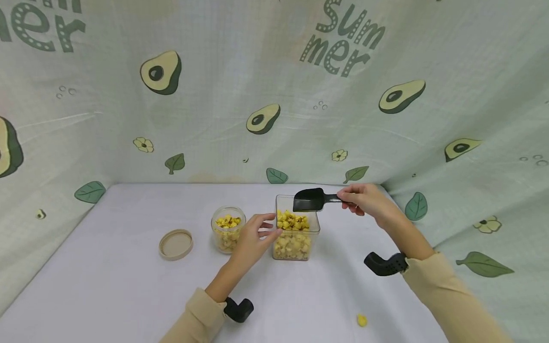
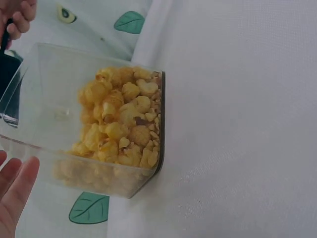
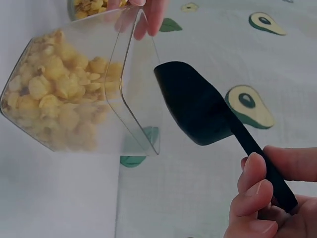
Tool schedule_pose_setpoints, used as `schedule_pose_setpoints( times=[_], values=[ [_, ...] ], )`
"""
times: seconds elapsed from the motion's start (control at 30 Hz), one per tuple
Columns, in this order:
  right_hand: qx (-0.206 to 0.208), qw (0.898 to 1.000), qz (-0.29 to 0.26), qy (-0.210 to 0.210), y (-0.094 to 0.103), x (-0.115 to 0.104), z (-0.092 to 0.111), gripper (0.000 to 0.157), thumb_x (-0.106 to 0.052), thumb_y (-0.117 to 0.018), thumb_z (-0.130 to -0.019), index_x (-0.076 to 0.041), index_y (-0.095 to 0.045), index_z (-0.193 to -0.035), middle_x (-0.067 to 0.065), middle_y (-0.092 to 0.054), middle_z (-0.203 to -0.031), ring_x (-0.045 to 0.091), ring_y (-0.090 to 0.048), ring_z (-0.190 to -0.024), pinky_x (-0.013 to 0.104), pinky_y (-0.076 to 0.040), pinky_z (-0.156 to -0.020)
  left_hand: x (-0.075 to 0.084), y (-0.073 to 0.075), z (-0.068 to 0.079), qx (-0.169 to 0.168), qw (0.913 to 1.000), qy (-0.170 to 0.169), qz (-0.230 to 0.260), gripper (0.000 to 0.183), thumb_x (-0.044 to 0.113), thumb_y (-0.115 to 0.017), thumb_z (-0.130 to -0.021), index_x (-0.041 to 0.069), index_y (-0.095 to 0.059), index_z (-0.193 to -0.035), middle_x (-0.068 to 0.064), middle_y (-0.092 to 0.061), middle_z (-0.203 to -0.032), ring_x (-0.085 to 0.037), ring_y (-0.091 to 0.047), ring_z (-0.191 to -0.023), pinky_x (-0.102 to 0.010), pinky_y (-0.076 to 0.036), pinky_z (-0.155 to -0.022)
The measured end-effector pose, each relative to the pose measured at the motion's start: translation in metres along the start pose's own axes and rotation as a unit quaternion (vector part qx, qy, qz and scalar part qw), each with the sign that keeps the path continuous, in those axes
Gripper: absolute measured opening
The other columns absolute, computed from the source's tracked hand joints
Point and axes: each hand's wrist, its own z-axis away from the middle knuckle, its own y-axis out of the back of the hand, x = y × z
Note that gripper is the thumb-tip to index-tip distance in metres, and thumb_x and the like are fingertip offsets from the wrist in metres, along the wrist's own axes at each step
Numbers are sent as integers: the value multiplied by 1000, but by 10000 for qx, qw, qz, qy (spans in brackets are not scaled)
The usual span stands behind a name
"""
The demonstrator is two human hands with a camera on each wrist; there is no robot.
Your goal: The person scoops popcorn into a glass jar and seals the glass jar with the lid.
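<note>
A clear square container [image 1: 296, 245] stands on the table, partly filled with yellow popcorn [image 2: 119, 119]. My left hand [image 1: 257, 236] is at its left side, fingers and thumb extended right at the rim. In the head view, the black scoop [image 1: 309, 200] overlaps the container's open top, its bowl to the left. My right hand [image 1: 360, 197] pinches the scoop's handle [image 3: 260, 161] between thumb and fingers. No popcorn shows in the scoop's bowl. Left of the container is a round clear jar [image 1: 220, 238] with popcorn in it, partly behind my left hand.
A round beige lid [image 1: 176, 245] lies on the white table [image 1: 107, 286], left of the jar. One small yellow piece [image 1: 362, 320] lies near the front, to the right. A cloth [image 1: 206, 95] with avocado prints hangs behind the table and along its sides.
</note>
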Motion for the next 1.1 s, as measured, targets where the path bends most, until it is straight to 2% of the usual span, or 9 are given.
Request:
schedule_pose_setpoints(
  times=[0.13, 0.23, 0.4, 0.53, 0.63, 0.77, 0.83, 0.93, 1.1],
  values=[
    [82, 9970, 764, 62, -1, -12, -2, 28, -26, -56, -92, 1, -59, -102, -6, -55, -65, 7, -43, -57, 21, -36, -54, 1, -1, -1, -17, 9999, 102, 84, 46, 22, -68, -85, 4, -54, -125, -9, -56, -120, -21, -59, -102, -25, -55, -83],
    [169, 9880, 1507, 296, -5, -22, -4, 25, -24, -56, -92, -1, -62, -98, -4, -57, -65, 11, -46, -59, 24, -37, -55, 2, -2, -1, -8, 9998, 143, 109, 46, 21, -68, -85, 4, -54, -126, -9, -55, -120, -21, -59, -102, -25, -55, -83],
    [291, 9606, 2683, 663, -20, -42, -7, 19, -22, -57, -90, -4, -64, -92, 2, -62, -69, 15, -53, -63, 26, -42, -56, 3, -3, -1, 45, 9998, 167, 57, 45, 21, -67, -86, 4, -54, -125, -8, -56, -119, -20, -59, -101, -25, -55, -83],
    [296, 9416, 3290, 651, -38, -56, -10, 17, -20, -58, -88, -5, -65, -89, 5, -64, -74, 16, -55, -63, 26, -44, -54, 4, -6, 0, 53, 9998, 176, 46, 45, 22, -67, -86, 5, -54, -125, -8, -56, -119, -20, -59, -100, -24, -54, -83],
    [307, 9235, 3778, 592, -52, -63, -13, 14, -18, -59, -86, -5, -65, -84, 4, -64, -74, 16, -55, -61, 25, -44, -51, 4, -7, 1, 22, 9998, 195, 69, 45, 23, -66, -87, 4, -54, -126, -9, -55, -119, -21, -59, -100, -24, -54, -83],
    [278, 8975, 4357, 616, -69, -68, -16, 13, -14, -60, -84, -6, -63, -74, 2, -60, -66, 15, -52, -55, 24, -40, -46, 6, -8, 2, 14, 9997, 244, 60, 45, 22, -66, -87, 4, -53, -126, -10, -54, -120, -21, -58, -100, -24, -54, -83],
    [208, 8895, 4524, 613, -74, -68, -18, 16, -13, -61, -84, -8, -61, -69, 1, -57, -62, 14, -48, -52, 23, -38, -45, 6, -8, 2, 31, 9996, 278, 40, 45, 22, -66, -87, 4, -53, -126, -11, -54, -120, -21, -58, -100, -24, -55, -82],
    [8, 8866, 4592, 546, -77, -68, -21, 19, -13, -61, -85, -8, -61, -66, 1, -55, -60, 13, -46, -52, 23, -36, -45, 6, -8, 2, 38, 9995, 299, 26, 44, 21, -66, -86, 4, -53, -126, -10, -54, -119, -21, -58, -100, -24, -55, -82],
    [-3, 8929, 4474, 505, -74, -68, -27, 15, -13, -62, -86, -7, -64, -73, 2, -59, -65, 14, -50, -55, 24, -40, -48, 6, -7, 2, 23, 9996, 281, -1, 44, 21, -66, -87, 4, -53, -126, -10, -54, -119, -21, -58, -101, -24, -55, -83]
  ],
)
